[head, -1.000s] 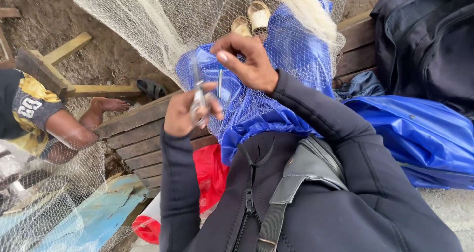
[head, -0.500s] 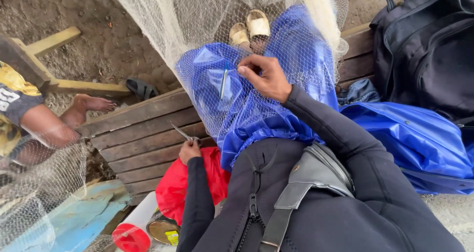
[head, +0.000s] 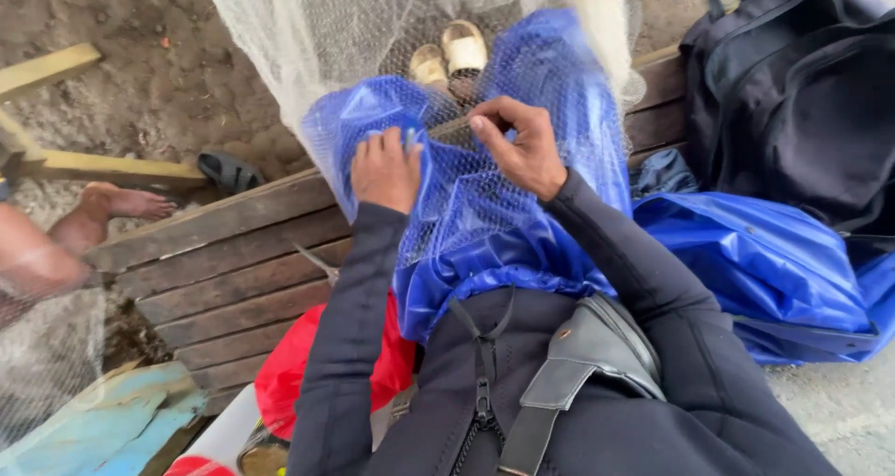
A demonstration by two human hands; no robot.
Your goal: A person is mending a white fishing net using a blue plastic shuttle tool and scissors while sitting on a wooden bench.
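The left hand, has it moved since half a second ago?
Yes. The left hand went up from the wooden planks onto the net over the blue knees, near the right hand.

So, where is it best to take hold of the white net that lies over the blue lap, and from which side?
Probably from above, pinching the mesh of the net where it lies stretched flat over the blue sheet, between the left hand and the right hand. The netting is thin and limp there, so fingertips can lift single strands; farther up it hangs loose and bunched.
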